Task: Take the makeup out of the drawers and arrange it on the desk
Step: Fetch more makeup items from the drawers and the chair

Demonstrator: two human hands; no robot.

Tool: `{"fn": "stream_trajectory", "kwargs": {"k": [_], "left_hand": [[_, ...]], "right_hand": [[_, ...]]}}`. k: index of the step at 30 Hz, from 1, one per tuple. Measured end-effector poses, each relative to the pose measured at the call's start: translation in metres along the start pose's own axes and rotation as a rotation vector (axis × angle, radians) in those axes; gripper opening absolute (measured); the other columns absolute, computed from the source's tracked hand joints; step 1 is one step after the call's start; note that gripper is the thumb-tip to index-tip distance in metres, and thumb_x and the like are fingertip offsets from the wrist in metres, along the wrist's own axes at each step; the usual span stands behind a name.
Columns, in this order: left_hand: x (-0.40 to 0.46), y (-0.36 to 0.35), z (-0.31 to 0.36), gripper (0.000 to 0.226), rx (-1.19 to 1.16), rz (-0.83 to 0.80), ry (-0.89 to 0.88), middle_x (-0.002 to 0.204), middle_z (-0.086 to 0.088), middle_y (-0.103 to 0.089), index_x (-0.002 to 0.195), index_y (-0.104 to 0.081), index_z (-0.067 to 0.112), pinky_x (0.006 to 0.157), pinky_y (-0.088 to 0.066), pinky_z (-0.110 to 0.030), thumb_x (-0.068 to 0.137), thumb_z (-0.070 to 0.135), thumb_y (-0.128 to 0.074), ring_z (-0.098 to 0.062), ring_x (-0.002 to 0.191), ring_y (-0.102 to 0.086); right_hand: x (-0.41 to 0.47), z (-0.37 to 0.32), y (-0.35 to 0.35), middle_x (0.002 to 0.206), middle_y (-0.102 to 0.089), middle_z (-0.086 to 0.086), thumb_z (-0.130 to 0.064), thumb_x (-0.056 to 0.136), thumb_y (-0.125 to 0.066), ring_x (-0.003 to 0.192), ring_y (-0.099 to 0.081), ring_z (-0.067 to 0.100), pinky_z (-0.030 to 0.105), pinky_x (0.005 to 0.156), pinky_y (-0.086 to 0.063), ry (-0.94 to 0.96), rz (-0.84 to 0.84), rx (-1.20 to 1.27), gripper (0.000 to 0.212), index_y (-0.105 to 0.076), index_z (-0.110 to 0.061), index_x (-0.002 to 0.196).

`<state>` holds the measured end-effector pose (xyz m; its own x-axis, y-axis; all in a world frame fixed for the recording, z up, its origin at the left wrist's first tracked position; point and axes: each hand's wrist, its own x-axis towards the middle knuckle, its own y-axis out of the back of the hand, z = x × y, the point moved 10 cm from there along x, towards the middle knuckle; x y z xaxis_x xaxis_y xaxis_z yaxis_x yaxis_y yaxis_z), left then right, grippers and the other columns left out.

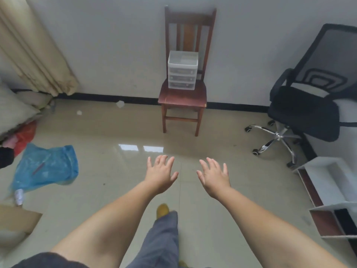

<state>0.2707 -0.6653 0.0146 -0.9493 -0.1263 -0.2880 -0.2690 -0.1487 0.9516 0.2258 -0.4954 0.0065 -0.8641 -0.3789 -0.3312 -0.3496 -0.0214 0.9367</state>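
A small translucent white plastic three-drawer unit (182,70) sits at the back edge of the dark wooden chair's (183,97) seat, all drawers closed, contents too hazy to make out. The left hand (161,175) and right hand (213,177) hover over the floor, fingers spread, holding nothing.

Soft daylight, window glare on floor (141,147); edges warped, slight blur

Grey trousers (164,238), yellow shoe (162,209)
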Motion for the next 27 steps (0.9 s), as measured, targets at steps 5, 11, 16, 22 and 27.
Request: {"fn": "stream_trajectory", "kwargs": {"k": [5, 11, 16, 22, 27], "left_hand": [[0.127, 0.029, -0.008, 0.062, 0.006, 0.024, -0.042, 0.154, -0.007, -0.018, 0.149, -0.013, 0.022, 0.115, 0.001, -0.055, 0.096, 0.051, -0.029, -0.022, 0.144, -0.01], [0.268, 0.089, -0.017, 0.06, 0.011, 0.029, -0.096, 0.152, -0.005, -0.021, 0.148, -0.016, 0.022, 0.114, -0.001, -0.054, 0.096, 0.048, -0.03, -0.02, 0.142, -0.012], [0.363, 0.123, -0.027, 0.06, -0.005, 0.052, -0.084, 0.152, -0.004, -0.022, 0.148, -0.017, 0.022, 0.114, -0.002, -0.053, 0.096, 0.048, -0.032, -0.019, 0.142, -0.013], [0.482, 0.148, -0.07, 0.058, -0.038, 0.066, 0.047, 0.15, -0.003, -0.024, 0.147, -0.019, 0.023, 0.114, -0.003, -0.053, 0.096, 0.047, -0.032, -0.018, 0.141, -0.015], [0.565, 0.168, -0.088, 0.059, -0.06, 0.032, 0.095, 0.152, -0.004, -0.021, 0.148, -0.016, 0.024, 0.115, -0.003, -0.053, 0.096, 0.048, -0.032, -0.019, 0.142, -0.013]], "right_hand": [[0.114, 0.037, 0.028, 0.158, -0.012, 0.002, -0.046, 0.101, -0.018, 0.146, -0.007, 0.017, 0.05, 0.116, -0.002, -0.064, -0.015, 0.001, 0.053, -0.014, -0.026, 0.15], [0.243, 0.06, 0.093, 0.158, -0.013, 0.001, -0.046, 0.101, -0.018, 0.145, -0.008, 0.017, 0.048, 0.116, -0.002, -0.132, -0.003, 0.062, 0.052, -0.016, -0.026, 0.15], [0.336, 0.064, 0.125, 0.158, -0.015, 0.001, -0.045, 0.101, -0.018, 0.145, -0.009, 0.016, 0.049, 0.117, -0.002, -0.098, -0.034, 0.05, 0.052, -0.016, -0.026, 0.149], [0.477, 0.062, 0.157, 0.157, -0.018, 0.002, -0.044, 0.101, -0.019, 0.145, -0.012, 0.016, 0.047, 0.117, -0.007, 0.017, -0.047, 0.028, 0.051, -0.017, -0.025, 0.149], [0.579, 0.054, 0.18, 0.152, -0.028, 0.001, -0.043, 0.101, -0.024, 0.14, -0.025, 0.02, 0.042, 0.115, -0.019, 0.054, -0.065, 0.114, 0.051, -0.024, -0.022, 0.147]]}}
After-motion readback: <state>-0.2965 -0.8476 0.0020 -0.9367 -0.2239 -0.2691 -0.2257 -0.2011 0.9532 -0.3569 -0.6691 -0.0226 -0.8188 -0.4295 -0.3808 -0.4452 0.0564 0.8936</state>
